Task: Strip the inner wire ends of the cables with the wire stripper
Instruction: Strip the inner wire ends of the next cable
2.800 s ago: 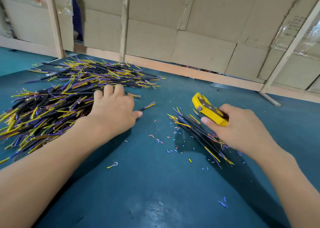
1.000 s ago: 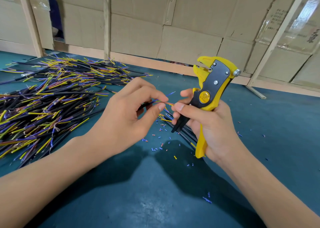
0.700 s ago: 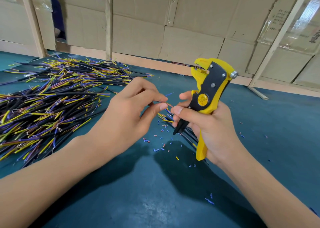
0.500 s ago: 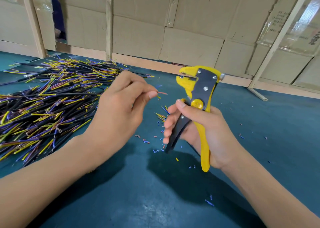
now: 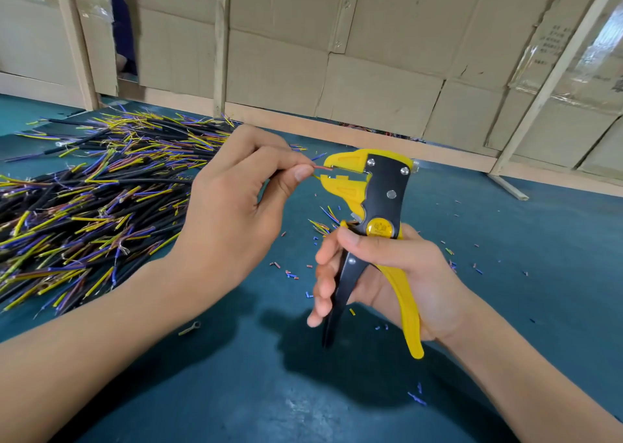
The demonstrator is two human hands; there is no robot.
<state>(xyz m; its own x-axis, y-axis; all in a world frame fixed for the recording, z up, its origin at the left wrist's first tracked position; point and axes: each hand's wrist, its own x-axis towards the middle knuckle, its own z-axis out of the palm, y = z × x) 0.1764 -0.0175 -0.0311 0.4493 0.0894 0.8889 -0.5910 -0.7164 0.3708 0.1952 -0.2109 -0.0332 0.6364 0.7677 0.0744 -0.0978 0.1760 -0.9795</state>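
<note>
My left hand [image 5: 232,206] pinches a black cable between thumb and forefinger; its thin red inner wire [image 5: 319,166] sticks out to the right, with the tip between the jaws of the yellow and black wire stripper [image 5: 374,206]. My right hand [image 5: 387,274] holds the stripper upright by its handles, which are spread apart, and the yellow jaws stand slightly apart. Most of the held cable is hidden behind my left hand. A big pile of black cables [image 5: 84,206] with yellow, blue and red inner wires lies at the left.
The work goes on over a dark teal table [image 5: 505,240] strewn with small bits of cut insulation [image 5: 290,274]. A few cables [image 5: 323,223] lie behind the stripper. A small ring terminal [image 5: 190,328] lies near my left forearm. Cardboard panels [image 5: 371,72] and wooden posts close off the far edge.
My left hand picked one cable from the pile and my right lifted the stripper off the table. The stripper then tilted so its jaws face left, and the red wire tip moved into them.
</note>
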